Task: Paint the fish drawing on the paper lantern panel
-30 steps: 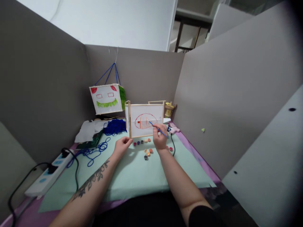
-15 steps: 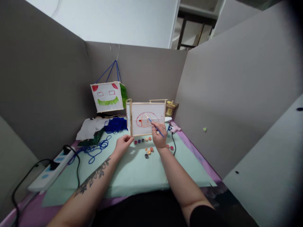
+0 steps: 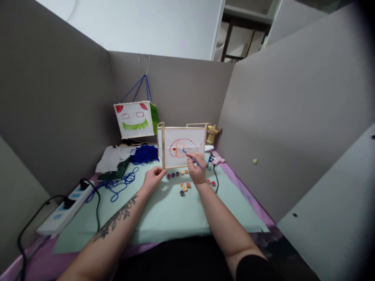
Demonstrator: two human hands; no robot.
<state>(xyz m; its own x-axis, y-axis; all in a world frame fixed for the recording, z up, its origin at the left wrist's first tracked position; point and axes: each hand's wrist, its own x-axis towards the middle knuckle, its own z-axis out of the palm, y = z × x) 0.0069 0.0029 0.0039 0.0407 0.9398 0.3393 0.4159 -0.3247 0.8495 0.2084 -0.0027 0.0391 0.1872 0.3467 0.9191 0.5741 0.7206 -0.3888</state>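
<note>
A box-shaped lantern frame (image 3: 184,134) of thin wooden sticks and white paper stands upright in front of me, with a red and orange fish outline on its near face. My left hand (image 3: 154,176) pinches the frame's lower left corner post. In my right hand (image 3: 197,168) is a thin blue paintbrush (image 3: 190,155), held like a pen, its tip at or just in front of the paper inside the fish. Several small paint pots, among them an orange pot (image 3: 188,185) and a dark pot (image 3: 182,193), sit on the table below the frame.
A finished-looking painted lantern (image 3: 135,121) hangs at the back left on blue cords. Blue yarn (image 3: 145,155), white paper scraps (image 3: 109,158) and a power strip (image 3: 64,210) lie on the left. A pink glue gun (image 3: 217,157) and a yellowish container (image 3: 211,134) are at right.
The brush tip has shifted slightly lower on the paper, within the fish outline. My left hand keeps its hold on the frame. The whole view has shifted a little.
</note>
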